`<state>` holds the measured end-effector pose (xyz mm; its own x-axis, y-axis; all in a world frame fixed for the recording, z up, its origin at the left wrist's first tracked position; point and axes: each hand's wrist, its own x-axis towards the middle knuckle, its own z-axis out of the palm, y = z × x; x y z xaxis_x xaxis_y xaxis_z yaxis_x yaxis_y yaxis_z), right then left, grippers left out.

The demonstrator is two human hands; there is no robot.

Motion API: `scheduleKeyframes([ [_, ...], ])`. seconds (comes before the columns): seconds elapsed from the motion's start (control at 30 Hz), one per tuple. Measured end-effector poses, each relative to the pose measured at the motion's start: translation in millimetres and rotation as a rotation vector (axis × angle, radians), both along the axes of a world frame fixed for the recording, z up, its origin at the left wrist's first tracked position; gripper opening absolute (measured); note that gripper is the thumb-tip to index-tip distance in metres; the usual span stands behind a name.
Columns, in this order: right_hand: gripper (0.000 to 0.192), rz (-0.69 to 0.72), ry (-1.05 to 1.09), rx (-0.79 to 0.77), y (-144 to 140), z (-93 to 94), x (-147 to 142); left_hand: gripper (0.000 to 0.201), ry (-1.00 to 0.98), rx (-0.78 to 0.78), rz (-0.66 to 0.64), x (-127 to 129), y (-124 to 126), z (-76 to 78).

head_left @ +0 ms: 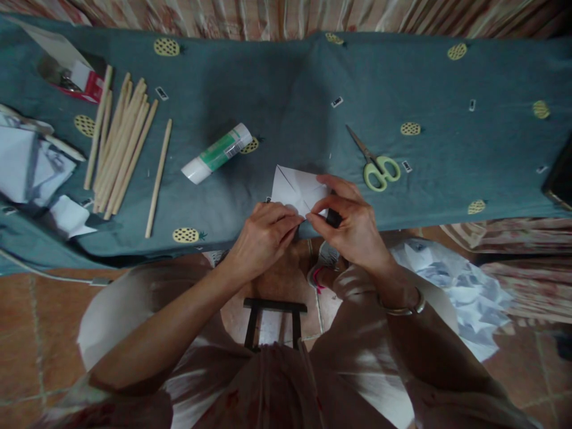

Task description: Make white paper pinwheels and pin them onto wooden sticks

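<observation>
A square of white paper (292, 186) with crease or slit lines toward its middle lies at the front edge of the cloth-covered table. My left hand (267, 235) pinches its near edge, thumb and forefinger together. At the paper's right side, my right hand (351, 223) is closed on it, thumb and forefinger meeting close to the left fingertips. Part of the paper is hidden under my fingers. Left of it lies a green and white glue stick (217, 153). Scissors (374, 165) with light green handles rest to the right, blades pointing away.
Several wooden sticks (125, 146) lie in a pile at left, with one stick (158, 179) apart. An open red and white box (75, 74) stands behind them. Paper pieces (31, 161) sit at far left. Folded white paper shapes (451, 280) are heaped low at right. A dark object (560, 170) is at the right edge.
</observation>
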<state>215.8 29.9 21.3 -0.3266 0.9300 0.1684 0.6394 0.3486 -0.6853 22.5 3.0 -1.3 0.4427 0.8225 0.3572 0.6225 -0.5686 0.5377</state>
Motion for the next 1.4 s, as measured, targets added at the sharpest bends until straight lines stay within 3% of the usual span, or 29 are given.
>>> scheduleKeyframes([
  [0.37, 0.005, 0.011, -0.004, -0.028, -0.9, -0.8, 0.7, 0.019, 0.006, 0.011, -0.020, -0.4, -1.7, 0.9],
  [0.73, 0.003, 0.033, -0.016, 0.007, -1.1, -5.1, 3.0, 0.018, -0.099, -0.098, 0.017, 2.2, -0.3, 1.2],
  [1.4, 0.005, 0.054, -0.037, 0.040, -3.2, -6.2, 1.4, 0.015, -0.068, -0.065, 0.034, 2.8, 1.6, 0.6],
])
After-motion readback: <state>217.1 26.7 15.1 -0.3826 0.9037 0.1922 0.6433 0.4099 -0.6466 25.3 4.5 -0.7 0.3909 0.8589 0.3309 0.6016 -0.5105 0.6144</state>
